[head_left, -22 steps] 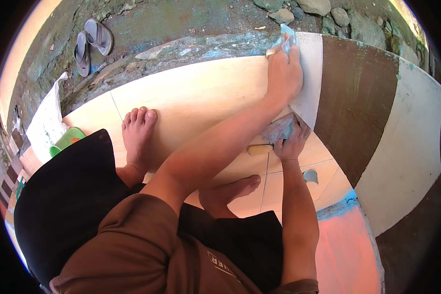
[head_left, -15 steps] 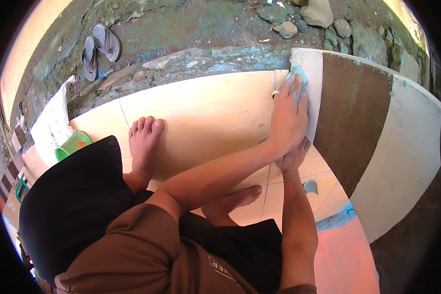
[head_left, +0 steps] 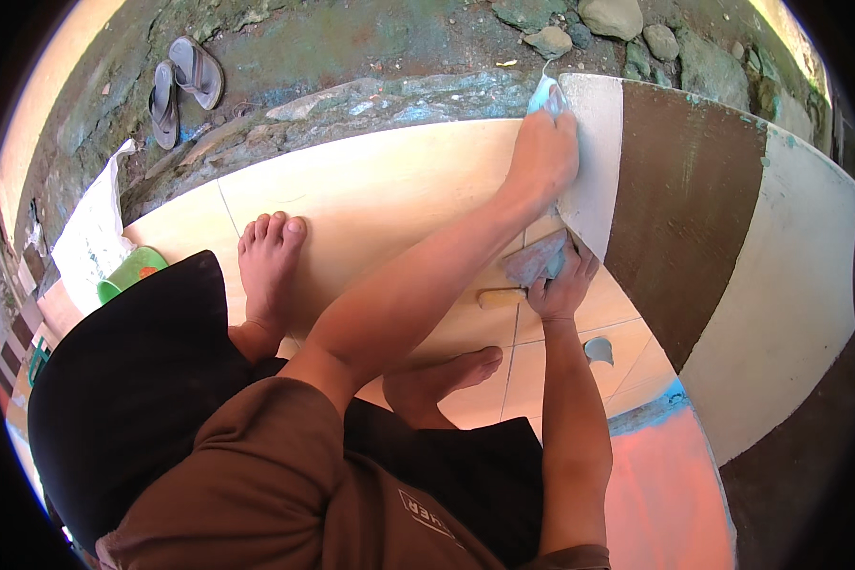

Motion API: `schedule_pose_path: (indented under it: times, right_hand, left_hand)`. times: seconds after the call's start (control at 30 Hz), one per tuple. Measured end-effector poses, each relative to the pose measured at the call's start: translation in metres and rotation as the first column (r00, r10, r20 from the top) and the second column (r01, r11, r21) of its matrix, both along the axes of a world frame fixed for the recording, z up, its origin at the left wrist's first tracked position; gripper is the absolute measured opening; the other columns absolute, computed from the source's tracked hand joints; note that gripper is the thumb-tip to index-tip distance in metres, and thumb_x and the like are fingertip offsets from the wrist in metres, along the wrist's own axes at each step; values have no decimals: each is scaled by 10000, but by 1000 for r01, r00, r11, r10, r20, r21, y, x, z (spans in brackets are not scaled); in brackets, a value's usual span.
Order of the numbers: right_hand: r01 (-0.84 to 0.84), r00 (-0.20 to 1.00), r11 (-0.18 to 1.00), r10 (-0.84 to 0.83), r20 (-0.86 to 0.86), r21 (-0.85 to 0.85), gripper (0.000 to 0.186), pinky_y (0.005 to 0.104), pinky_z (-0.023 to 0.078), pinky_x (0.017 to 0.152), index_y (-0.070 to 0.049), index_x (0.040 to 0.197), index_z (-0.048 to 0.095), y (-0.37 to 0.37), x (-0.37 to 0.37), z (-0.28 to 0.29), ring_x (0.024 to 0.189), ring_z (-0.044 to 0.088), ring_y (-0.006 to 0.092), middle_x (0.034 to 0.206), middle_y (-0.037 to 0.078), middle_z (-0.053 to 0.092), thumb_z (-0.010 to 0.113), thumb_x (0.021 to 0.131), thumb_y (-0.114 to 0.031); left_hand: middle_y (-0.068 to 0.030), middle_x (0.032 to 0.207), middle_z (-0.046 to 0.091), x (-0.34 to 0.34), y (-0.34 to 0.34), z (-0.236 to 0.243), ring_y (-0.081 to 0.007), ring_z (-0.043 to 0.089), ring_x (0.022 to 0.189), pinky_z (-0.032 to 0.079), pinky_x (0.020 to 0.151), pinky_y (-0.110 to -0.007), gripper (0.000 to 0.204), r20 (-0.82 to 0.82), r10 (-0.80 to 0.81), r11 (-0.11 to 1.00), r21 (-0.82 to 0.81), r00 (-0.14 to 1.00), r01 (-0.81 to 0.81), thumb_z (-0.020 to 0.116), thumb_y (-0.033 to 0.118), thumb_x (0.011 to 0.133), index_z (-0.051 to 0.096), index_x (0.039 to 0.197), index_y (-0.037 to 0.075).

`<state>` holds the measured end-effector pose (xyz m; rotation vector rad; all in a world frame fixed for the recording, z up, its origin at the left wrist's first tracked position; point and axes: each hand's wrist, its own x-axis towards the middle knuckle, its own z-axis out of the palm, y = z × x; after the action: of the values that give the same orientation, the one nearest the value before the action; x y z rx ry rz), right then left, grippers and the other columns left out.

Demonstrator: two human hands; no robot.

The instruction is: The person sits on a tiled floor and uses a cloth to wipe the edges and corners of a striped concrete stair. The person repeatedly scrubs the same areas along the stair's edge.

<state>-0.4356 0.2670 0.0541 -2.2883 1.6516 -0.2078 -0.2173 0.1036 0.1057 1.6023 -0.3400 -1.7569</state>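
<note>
My left hand (head_left: 544, 157) is closed round a crumpled light-blue face mask (head_left: 545, 97), its thin white loop sticking out at the far side. It is at the far end of the tiled ledge (head_left: 380, 190), against the white stripe of the striped wall (head_left: 594, 142). Closer to me, my right hand (head_left: 565, 287) grips a flat grey plate (head_left: 536, 258) smeared with pale blue, low over the tiles by the wall's foot. Beside that plate a short yellow piece (head_left: 501, 298) shows on the tiles; whether the two are joined, I cannot tell.
My bare feet (head_left: 272, 252) stand on the tiles. A grey round piece (head_left: 598, 351) lies right of my right wrist. At left are a white sack (head_left: 90, 228) and a green thing (head_left: 133, 273). Beyond the ledge lie sandals (head_left: 197, 72) and stones (head_left: 610, 16) on rough ground.
My left hand has moved away from me with the face mask, to the ledge's far edge. My right hand, partly covered before, now shows with the grey plate; the yellow piece has come into sight.
</note>
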Motion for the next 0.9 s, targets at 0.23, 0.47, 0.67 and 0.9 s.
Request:
schedule_pose_path:
  times: [0.23, 0.47, 0.67, 0.9]
  right_hand:
    - [8, 1000, 1000, -8, 2, 12, 668, 602, 288, 1078, 20, 1328, 481, 5, 1, 8, 1308, 382, 494, 1379, 270, 457, 488, 887, -482]
    - [-31, 999, 998, 32, 14, -47, 677, 598, 296, 1068, 18, 1334, 477, -6, 5, 4, 1279, 398, 492, 1376, 261, 462, 494, 892, -495]
    - [-34, 999, 998, 34, 6, -50, 663, 596, 296, 1064, 17, 1327, 476, -1, -1, 2, 1273, 406, 484, 1372, 249, 467, 488, 901, -490]
    - [-31, 999, 998, 31, -13, -53, 648, 600, 287, 1070, 17, 1320, 477, -6, 4, 1, 1280, 402, 478, 1356, 240, 467, 479, 910, -484]
  left_hand:
    - [-248, 870, 640, 9, 0, 6, -318, 648, 829, 487, 779, -440, 362, -58, -7, 999, -36, 998, 5, 442, 175, 958, 543, 1186, -87]
    - [-128, 734, 624, -24, 37, -9, -177, 594, 648, 488, 631, -381, 315, 73, 60, 981, -188, 995, -45, 497, 180, 958, 622, 901, -104]
    - [-275, 803, 667, 0, 11, 4, -353, 687, 767, 520, 745, -456, 571, -37, 0, 998, -62, 999, -2, 464, 151, 950, 380, 1440, -129]
    - [-282, 891, 680, 6, 11, 6, -339, 685, 807, 518, 784, -432, 666, -10, -75, 990, -122, 997, 73, 456, 137, 936, 276, 1543, -70]
